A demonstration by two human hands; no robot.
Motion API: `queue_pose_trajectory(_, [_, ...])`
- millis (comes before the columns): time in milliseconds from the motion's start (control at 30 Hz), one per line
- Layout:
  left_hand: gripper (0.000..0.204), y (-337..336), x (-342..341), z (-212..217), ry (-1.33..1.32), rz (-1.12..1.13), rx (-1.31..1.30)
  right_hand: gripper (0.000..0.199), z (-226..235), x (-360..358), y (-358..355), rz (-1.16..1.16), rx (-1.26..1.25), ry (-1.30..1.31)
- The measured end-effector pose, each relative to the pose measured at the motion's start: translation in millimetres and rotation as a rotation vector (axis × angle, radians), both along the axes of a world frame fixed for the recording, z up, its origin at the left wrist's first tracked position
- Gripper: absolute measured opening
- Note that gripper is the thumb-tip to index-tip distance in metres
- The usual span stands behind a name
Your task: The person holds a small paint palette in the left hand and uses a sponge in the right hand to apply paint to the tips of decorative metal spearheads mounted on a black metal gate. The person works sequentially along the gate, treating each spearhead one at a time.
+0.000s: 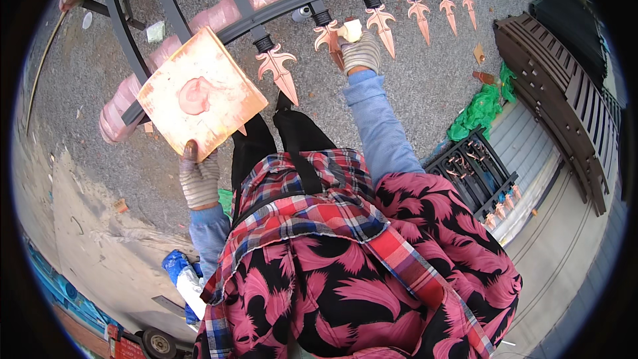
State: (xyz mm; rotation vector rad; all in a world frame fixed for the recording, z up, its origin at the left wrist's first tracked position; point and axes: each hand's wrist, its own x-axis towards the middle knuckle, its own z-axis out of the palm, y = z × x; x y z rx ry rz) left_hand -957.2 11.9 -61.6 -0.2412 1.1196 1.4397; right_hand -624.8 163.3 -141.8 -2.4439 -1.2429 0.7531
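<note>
Head view: beyond the left hand [199,176] at far left, a pink-wrapped bar [119,119] passes beneath the dark railing [242,30], probably as padding that lifts the metal off the gravel. The gloved left hand pinches the near edge of a square board [229,73], thumb on top, the other fingers mostly hidden below. The board looks roughly level, face up, which likely keeps the wet-looking pink smear [195,96] in its middle from sliding, and within the right hand's reach. Between the hands, a copper-pink finial [277,73] points back toward the wearer. Further right, the gloved right hand [361,54] is closed on a pale block [351,30], just beside the next spearhead [326,38]; whether block and metal touch, I cannot tell. Its short grip leaves the block's end free past the fingers. To the right of that hand runs a row of similar tips [381,23], all overhanging the rail's near side, seemingly so each is accessible. Nearer the wearer lies green netting [477,114].
</note>
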Motion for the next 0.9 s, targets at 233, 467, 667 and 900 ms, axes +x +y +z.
queue_pose_trajectory(233, [0.062,1,0,0,-0.019,-0.013,0.043,0.035,11,-19,10,0.056,-0.068,-0.092])
queue_pose_trajectory(467, [0.064,-1,1,2,-0.007,-0.007,0.025,0.031,6,-21,11,0.012,0.024,-0.128])
queue_pose_trajectory(667, [0.065,-3,2,3,0.003,-0.018,0.05,0.031,19,-21,3,-0.003,-0.006,-0.091])
queue_pose_trajectory(900, [0.063,-2,3,8,0.009,-0.035,0.04,0.039,-2,-10,-28,0.173,-0.126,-0.278])
